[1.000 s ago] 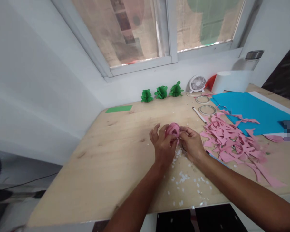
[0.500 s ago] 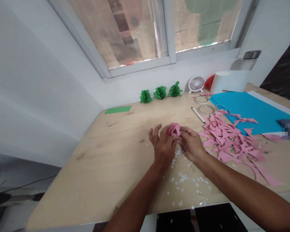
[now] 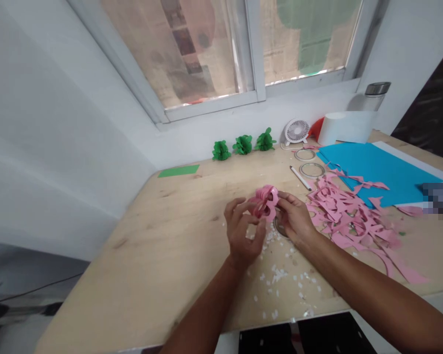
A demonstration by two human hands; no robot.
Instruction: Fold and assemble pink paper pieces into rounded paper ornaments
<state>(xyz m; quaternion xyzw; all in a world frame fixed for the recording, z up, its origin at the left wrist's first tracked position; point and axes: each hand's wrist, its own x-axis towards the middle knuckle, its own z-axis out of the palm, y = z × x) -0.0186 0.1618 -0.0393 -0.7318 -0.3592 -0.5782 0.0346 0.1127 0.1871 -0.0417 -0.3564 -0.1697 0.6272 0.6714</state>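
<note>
A layered pink paper flower (image 3: 268, 209) with scalloped edges and holes is held above the table. My right hand (image 3: 295, 216) pinches its right edge between thumb and fingers. On the other side, my left hand (image 3: 241, 236) has its fingers curved and apart, with fingertips against or close beside the layers; exact contact is hard to see. Partly under my right hand lies a tape roll (image 3: 280, 226). Small white paper bits (image 3: 278, 273) are scattered below both hands.
Pink paper scraps (image 3: 350, 211) are heaped at right, before blue sheets (image 3: 384, 167). Green paper flowers (image 3: 242, 144) line the wall beside a small white fan (image 3: 296, 131). A pen (image 3: 300, 178) lies near tape rings (image 3: 312, 170). A green strip (image 3: 179, 171) lies far left.
My left thumb has come off the pink paper flower and the left fingers have spread. The flower's layers now fan out and face more to the right. My right hand still holds its edge.
</note>
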